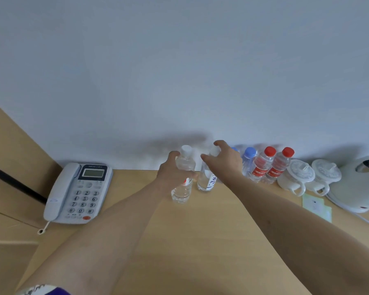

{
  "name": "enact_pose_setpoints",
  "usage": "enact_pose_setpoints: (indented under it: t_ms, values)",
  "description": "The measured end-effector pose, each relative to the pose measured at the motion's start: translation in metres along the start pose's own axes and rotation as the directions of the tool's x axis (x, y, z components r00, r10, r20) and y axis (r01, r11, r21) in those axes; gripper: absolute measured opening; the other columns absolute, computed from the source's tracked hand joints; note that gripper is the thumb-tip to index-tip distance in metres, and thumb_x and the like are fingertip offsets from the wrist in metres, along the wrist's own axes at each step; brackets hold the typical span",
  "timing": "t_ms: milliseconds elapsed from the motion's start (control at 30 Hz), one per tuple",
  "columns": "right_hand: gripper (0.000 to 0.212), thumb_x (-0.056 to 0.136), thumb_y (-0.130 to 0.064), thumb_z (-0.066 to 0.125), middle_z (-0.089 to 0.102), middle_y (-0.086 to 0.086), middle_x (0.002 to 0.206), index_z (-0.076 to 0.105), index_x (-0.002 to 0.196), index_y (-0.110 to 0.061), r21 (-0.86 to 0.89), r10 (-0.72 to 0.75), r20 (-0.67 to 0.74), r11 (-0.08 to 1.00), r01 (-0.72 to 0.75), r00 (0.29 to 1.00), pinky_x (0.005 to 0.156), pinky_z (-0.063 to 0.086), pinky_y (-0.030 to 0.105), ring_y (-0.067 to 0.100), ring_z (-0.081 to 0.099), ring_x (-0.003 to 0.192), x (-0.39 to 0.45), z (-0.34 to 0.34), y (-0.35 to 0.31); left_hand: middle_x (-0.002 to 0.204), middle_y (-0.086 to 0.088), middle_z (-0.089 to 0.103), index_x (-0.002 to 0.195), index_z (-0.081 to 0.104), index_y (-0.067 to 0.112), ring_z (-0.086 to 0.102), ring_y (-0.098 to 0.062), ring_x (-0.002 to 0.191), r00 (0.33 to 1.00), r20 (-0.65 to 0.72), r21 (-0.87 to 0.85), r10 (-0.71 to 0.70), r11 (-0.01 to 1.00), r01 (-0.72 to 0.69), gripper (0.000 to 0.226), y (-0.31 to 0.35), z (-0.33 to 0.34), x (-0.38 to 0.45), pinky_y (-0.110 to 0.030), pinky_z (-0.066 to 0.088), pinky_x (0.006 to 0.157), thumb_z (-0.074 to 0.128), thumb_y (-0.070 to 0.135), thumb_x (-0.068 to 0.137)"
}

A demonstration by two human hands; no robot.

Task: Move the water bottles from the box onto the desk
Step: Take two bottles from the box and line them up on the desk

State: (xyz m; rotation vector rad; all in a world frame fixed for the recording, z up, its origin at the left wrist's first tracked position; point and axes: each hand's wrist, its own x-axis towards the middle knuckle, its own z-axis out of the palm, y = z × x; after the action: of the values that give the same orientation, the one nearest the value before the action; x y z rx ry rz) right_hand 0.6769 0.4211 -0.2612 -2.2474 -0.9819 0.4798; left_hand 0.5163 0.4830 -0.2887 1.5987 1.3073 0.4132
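Wooden desk (200,241) fills the near ground, and both forearms reach across it toward the wall. Taking the phone (78,193) as the landmark, the left hand (172,174) is the nearer one to its right, fingers curled round a clear white-capped bottle (183,177) whose base sits at or just above the desk; I cannot tell which. Just right of that, further from the phone, the right hand (224,160) is spread with loose fingers round the top of a second bottle (207,177) that stands upright on the desk; it appears to be letting go or only touching, not clamping. Beyond it, further right of the phone along the wall, stand blue-capped bottles (248,161), then two red-capped bottles (268,165), then two cups (303,177) and a white kettle (358,184). The box is out of view. The chief risk, as I judge it, is crowding: the two white-capped bottles are almost touching, so setting the left one down carelessly could knock its neighbour over, and that one could topple into the row behind. The right wrist lies close to the blue caps, so a quick pull back might clip them. Thin, light bottles tip easily if released while tilted.
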Motion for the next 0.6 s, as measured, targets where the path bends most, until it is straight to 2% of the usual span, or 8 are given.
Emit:
enact_pose_setpoints:
  t_ms: [100, 167, 233, 300, 367, 433, 533, 600]
  values:
    - [0.054, 0.079, -0.047, 0.073, 0.068, -0.002, 0.110, 0.062, 0.127, -0.026, 0.003, -0.022, -0.018, 1.000, 0.022, 1.000, 0.071, 0.042, 0.027, 0.019, 0.063, 0.096, -0.003, -0.006, -0.007, 0.114, 0.006, 0.061, 0.124, 0.054, 0.039, 0.062, -0.020, 0.104, 0.994, -0.021, -0.006, 0.103, 0.995, -0.103, 0.056, 0.017, -0.014, 0.006, -0.035, 0.056, 0.084, 0.080, 0.027, 0.076]
    - [0.044, 0.077, -0.044, 0.077, 0.065, -0.006, 0.093, 0.068, 0.115, -0.023, 0.019, -0.030, -0.009, 0.999, 0.030, 1.000, 0.066, 0.041, 0.025, 0.017, 0.060, 0.088, -0.005, -0.008, -0.009, 0.106, 0.012, 0.062, 0.115, 0.062, 0.035, 0.062, -0.019, 0.105, 0.990, -0.004, 0.072, 0.144, 0.987, -0.143, 0.043, 0.024, -0.025, 0.010, -0.034, 0.056, 0.086, 0.080, 0.026, 0.077]
    - [0.032, 0.076, -0.033, 0.077, 0.063, -0.008, 0.086, 0.069, 0.105, -0.021, 0.030, -0.020, 0.020, 0.999, 0.020, 1.000, 0.064, 0.041, 0.025, 0.017, 0.061, 0.086, -0.006, -0.011, -0.009, 0.097, 0.014, 0.062, 0.103, 0.064, 0.029, 0.063, -0.017, 0.100, 0.987, 0.006, 0.151, 0.158, 0.976, -0.157, 0.034, 0.027, -0.031, 0.013, -0.033, 0.055, 0.080, 0.082, 0.030, 0.075]
    - [0.021, 0.076, -0.023, 0.074, 0.068, -0.002, 0.088, 0.068, 0.096, -0.020, 0.024, -0.005, 0.041, 1.000, 0.004, 0.999, 0.065, 0.043, 0.026, 0.021, 0.064, 0.086, -0.005, -0.014, -0.008, 0.094, 0.011, 0.062, 0.096, 0.061, 0.025, 0.062, -0.017, 0.092, 0.989, -0.013, 0.183, 0.150, 0.972, -0.145, 0.035, 0.027, -0.032, 0.014, -0.033, 0.054, 0.073, 0.084, 0.034, 0.072]
    - [0.015, 0.076, -0.024, 0.075, 0.067, 0.000, 0.083, 0.065, 0.085, -0.017, -0.004, -0.001, 0.040, 1.000, 0.001, 0.999, 0.058, 0.040, 0.025, 0.023, 0.063, 0.082, -0.004, -0.017, -0.007, 0.092, 0.008, 0.061, 0.094, 0.054, 0.023, 0.060, -0.018, 0.086, 0.988, -0.059, 0.238, 0.145, 0.963, -0.127, 0.043, 0.028, -0.031, 0.014, -0.031, 0.049, 0.066, 0.085, 0.040, 0.070]
    - [0.030, 0.077, -0.035, 0.079, 0.060, -0.001, 0.072, 0.057, 0.075, -0.015, -0.041, 0.006, 0.014, 0.999, -0.005, 1.000, 0.050, 0.034, 0.026, 0.022, 0.058, 0.073, -0.003, -0.020, -0.009, 0.092, 0.008, 0.060, 0.100, 0.049, 0.024, 0.060, -0.019, 0.086, 0.981, -0.103, 0.338, 0.167, 0.933, -0.123, 0.053, 0.031, -0.031, 0.013, -0.031, 0.045, 0.066, 0.084, 0.051, 0.070]
    - [0.042, 0.077, -0.047, 0.079, 0.062, 0.004, 0.077, 0.057, 0.079, -0.011, -0.132, 0.013, -0.028, 0.991, -0.017, 1.000, 0.053, 0.037, 0.029, 0.024, 0.059, 0.075, -0.001, -0.022, -0.012, 0.087, 0.007, 0.061, 0.112, 0.049, 0.030, 0.063, -0.024, 0.085, 0.972, -0.107, 0.450, 0.210, 0.882, -0.141, 0.061, 0.037, -0.030, 0.013, -0.033, 0.051, 0.074, 0.078, 0.065, 0.071]
    - [0.037, 0.079, -0.043, 0.079, 0.065, 0.004, 0.084, 0.061, 0.088, -0.011, -0.167, -0.027, -0.012, 0.986, 0.025, 1.000, 0.063, 0.043, 0.031, 0.025, 0.061, 0.082, 0.002, -0.023, -0.015, 0.098, 0.003, 0.066, 0.118, 0.054, 0.028, 0.065, -0.027, 0.086, 0.974, -0.076, 0.458, 0.216, 0.875, -0.158, 0.058, 0.040, -0.029, 0.015, -0.036, 0.056, 0.080, 0.075, 0.062, 0.076]
